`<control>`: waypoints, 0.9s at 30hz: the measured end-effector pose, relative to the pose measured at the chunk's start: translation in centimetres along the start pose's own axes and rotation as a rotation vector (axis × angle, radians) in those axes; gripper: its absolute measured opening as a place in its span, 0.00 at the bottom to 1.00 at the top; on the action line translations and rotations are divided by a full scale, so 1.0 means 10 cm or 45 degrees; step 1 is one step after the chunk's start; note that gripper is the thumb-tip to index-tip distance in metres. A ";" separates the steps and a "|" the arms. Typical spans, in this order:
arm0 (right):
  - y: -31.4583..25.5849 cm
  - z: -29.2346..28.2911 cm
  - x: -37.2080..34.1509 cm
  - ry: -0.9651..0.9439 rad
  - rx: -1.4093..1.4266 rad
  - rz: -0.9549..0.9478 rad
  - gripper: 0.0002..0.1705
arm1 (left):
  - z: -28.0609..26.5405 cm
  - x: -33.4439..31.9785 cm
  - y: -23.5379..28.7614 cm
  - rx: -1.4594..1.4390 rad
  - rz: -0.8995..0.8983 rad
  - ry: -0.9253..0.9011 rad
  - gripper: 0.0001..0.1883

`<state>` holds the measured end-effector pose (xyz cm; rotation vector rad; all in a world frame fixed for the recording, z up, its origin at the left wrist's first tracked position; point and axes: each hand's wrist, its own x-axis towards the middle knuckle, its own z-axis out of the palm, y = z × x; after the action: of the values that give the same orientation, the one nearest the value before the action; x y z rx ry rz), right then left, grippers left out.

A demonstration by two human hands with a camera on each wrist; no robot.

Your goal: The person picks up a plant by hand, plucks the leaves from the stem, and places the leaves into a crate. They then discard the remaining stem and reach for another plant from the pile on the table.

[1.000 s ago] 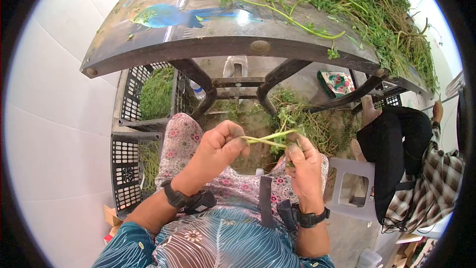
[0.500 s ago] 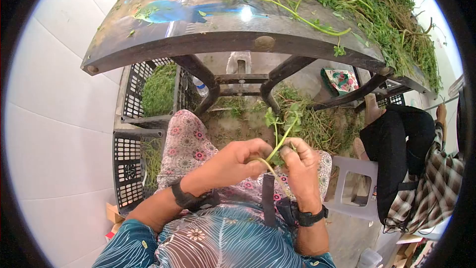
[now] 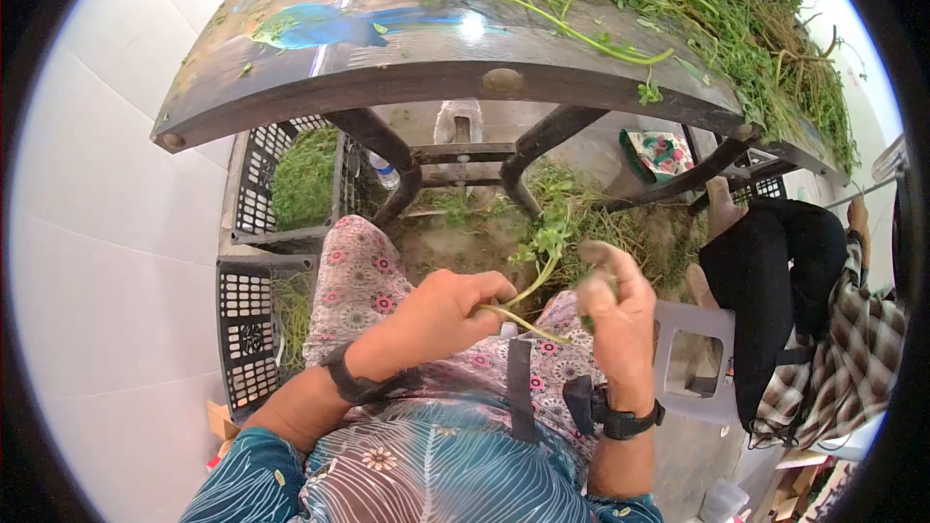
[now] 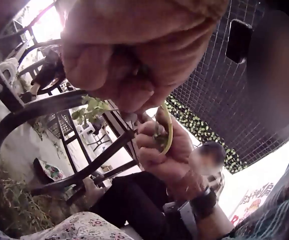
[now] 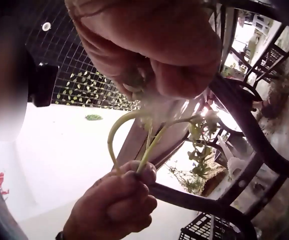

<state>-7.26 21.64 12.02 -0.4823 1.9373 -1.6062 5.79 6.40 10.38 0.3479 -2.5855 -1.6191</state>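
My left hand (image 3: 436, 315) pinches a slender, yellow-green plant stem (image 3: 538, 283) between thumb and fingers, above my lap in pale, flower-patterned trousers (image 3: 358, 276). The stem's leafy green top (image 3: 550, 237) points away from me, and its bare tail angles across toward my right hand (image 3: 620, 305). That hand stands just beside the tail, fingers curled on what looks like a small green scrap (image 5: 133, 83); blur keeps me from telling exactly what it is.

To pick at this stem well, I judge the left pinch should be firm but light, since a juicy stem likely bruises. It should sit close to where the right fingers work, so the stem doesn't whip or bend. A short sideways pull with the right fingertips seems better than a long tug, which could tear the leafy top.
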 end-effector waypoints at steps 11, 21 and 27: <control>-0.01 0.10 0.03 -0.308 -0.355 -0.168 0.12 | -0.04 -0.04 -0.01 0.305 0.031 0.093 0.11; 0.16 0.20 0.04 -0.056 0.249 0.092 0.08 | 0.05 0.05 0.05 0.340 0.169 0.126 0.11; 0.21 -0.24 0.23 0.267 0.649 -0.022 0.08 | -0.08 -0.02 0.10 0.093 -0.006 0.041 0.09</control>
<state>-10.38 22.52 9.76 -0.1251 1.5708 -2.1388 5.93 6.16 11.69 0.3821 -2.6267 -1.5106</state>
